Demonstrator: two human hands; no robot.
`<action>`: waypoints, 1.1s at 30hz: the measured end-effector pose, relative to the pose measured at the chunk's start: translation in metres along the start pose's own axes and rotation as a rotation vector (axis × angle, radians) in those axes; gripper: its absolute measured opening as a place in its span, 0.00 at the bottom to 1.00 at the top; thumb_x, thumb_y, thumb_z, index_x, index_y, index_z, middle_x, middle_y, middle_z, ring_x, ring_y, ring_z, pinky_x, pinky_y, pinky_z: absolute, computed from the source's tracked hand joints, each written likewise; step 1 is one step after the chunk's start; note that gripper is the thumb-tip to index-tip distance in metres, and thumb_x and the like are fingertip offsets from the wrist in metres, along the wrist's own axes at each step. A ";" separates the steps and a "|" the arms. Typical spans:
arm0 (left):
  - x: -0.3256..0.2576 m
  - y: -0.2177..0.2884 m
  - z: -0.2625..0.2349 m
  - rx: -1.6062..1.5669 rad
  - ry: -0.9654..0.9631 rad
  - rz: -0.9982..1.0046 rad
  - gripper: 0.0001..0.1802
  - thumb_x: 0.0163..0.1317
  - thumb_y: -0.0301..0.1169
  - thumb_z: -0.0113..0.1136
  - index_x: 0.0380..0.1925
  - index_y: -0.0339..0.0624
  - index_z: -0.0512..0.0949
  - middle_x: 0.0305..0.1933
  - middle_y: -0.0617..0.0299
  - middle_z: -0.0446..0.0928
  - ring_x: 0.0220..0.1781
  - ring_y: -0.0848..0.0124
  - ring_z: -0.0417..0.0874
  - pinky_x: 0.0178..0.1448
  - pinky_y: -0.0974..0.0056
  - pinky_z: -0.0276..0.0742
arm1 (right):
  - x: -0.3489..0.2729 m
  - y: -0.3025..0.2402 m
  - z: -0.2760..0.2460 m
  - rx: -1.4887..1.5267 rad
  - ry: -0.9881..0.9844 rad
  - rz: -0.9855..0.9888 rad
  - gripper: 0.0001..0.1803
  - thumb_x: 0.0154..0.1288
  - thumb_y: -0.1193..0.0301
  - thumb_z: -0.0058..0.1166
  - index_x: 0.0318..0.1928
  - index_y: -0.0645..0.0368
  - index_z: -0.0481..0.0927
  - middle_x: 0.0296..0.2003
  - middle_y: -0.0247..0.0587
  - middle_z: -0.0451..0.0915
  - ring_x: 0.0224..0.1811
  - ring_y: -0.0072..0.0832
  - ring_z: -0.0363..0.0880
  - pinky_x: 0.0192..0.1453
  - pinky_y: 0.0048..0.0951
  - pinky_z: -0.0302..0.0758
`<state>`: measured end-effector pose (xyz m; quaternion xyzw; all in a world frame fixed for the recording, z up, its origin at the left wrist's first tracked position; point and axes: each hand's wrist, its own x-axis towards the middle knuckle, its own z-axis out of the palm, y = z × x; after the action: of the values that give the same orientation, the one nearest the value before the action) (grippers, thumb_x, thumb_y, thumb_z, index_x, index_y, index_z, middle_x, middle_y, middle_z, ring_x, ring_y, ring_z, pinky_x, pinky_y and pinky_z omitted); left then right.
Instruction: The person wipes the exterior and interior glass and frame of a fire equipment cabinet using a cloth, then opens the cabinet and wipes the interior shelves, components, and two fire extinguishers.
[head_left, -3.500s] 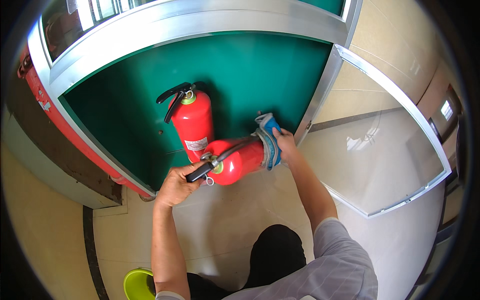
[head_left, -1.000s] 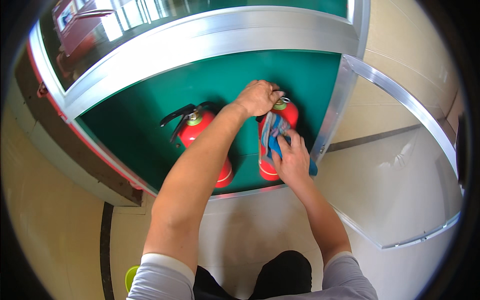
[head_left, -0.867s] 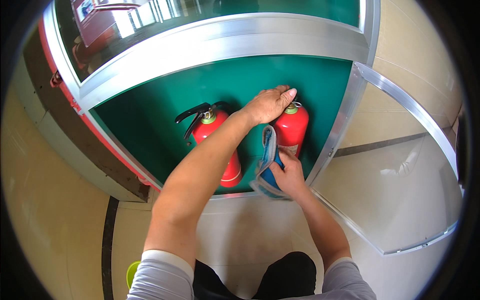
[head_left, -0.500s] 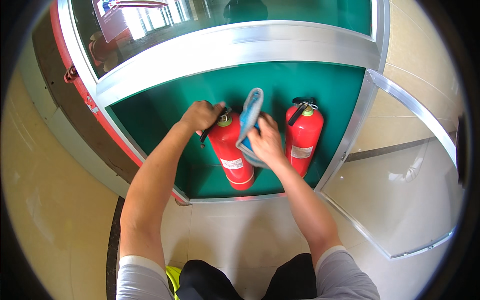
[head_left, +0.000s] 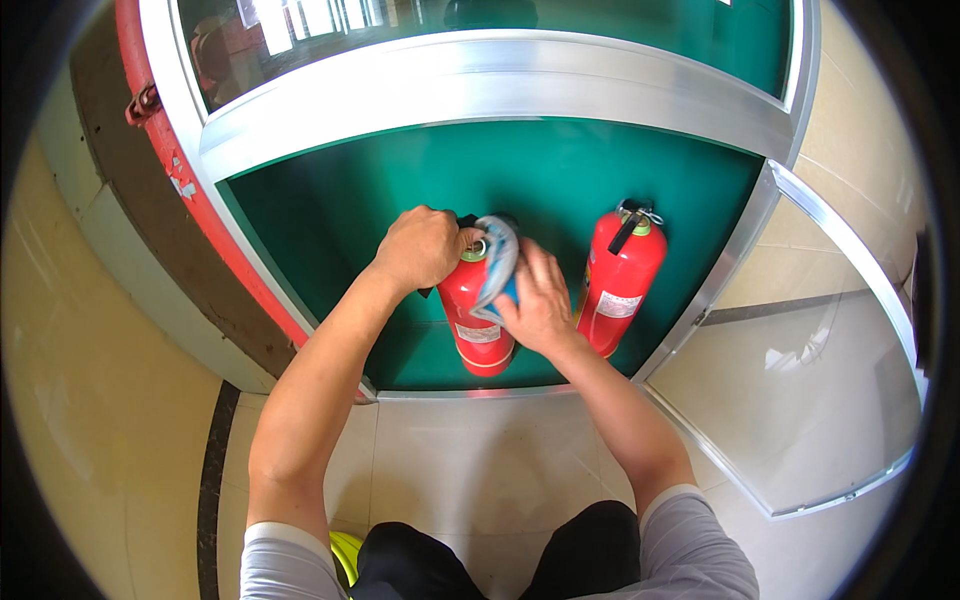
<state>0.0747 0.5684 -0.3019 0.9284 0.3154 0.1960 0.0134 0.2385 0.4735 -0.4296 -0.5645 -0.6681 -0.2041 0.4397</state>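
A red fire extinguisher [head_left: 483, 350] stands on the left inside a low green-backed cabinet, its black handle partly hidden by my fingers. My left hand [head_left: 425, 248] is closed round the handle at its top. Against the upper right side of the same cylinder, my right hand [head_left: 540, 305] presses a blue and grey cloth [head_left: 497, 262], gripped between thumb and fingers; motion blurs the cloth a little. To the right of that hand a second red fire extinguisher [head_left: 625, 265] leans slightly, with a black handle and a pale label.
The cabinet's aluminium frame [head_left: 480, 75] crosses above my hands. A clear-paned door [head_left: 800, 350] hangs open at the right. Red-painted metal edging [head_left: 180, 185] runs down the left. Beige tiled floor [head_left: 480, 460] lies below, with something yellow-green [head_left: 346, 553] beside my leg.
The cloth has moved up against the extinguisher's neck and shoulder, carried by my right hand. My left hand has stayed at the handle. The view has shifted slightly.
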 end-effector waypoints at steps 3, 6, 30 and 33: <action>-0.021 0.006 -0.003 -0.058 0.100 0.139 0.20 0.66 0.41 0.57 0.36 0.31 0.81 0.30 0.41 0.80 0.34 0.43 0.81 0.42 0.50 0.78 | -0.014 0.030 0.018 0.421 -0.082 0.644 0.22 0.72 0.58 0.46 0.49 0.68 0.77 0.46 0.53 0.79 0.49 0.46 0.77 0.59 0.41 0.70; -0.050 0.012 -0.012 -0.113 0.083 0.160 0.20 0.66 0.42 0.58 0.40 0.32 0.80 0.30 0.40 0.80 0.33 0.43 0.81 0.40 0.51 0.78 | -0.033 0.047 0.035 0.691 -0.038 0.957 0.28 0.73 0.50 0.45 0.38 0.67 0.80 0.34 0.48 0.81 0.39 0.35 0.78 0.47 0.37 0.71; -0.160 0.018 -0.019 -0.158 -0.188 0.145 0.28 0.49 0.29 0.71 0.47 0.38 0.67 0.31 0.46 0.81 0.34 0.48 0.84 0.36 0.53 0.81 | 0.056 -0.029 -0.052 0.497 -1.186 -0.101 0.45 0.57 0.54 0.64 0.72 0.54 0.62 0.70 0.47 0.64 0.68 0.42 0.67 0.69 0.36 0.67; -0.168 0.017 -0.025 -0.141 -0.208 0.182 0.27 0.48 0.28 0.72 0.45 0.37 0.68 0.29 0.48 0.81 0.33 0.49 0.84 0.35 0.53 0.80 | 0.044 -0.014 -0.063 0.615 -1.198 -0.116 0.45 0.56 0.54 0.64 0.71 0.54 0.62 0.70 0.44 0.64 0.67 0.42 0.69 0.69 0.37 0.67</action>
<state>-0.0460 0.4528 -0.3363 0.9653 0.2121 0.1208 0.0932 0.2495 0.4463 -0.3574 -0.3927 -0.8534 0.3202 0.1225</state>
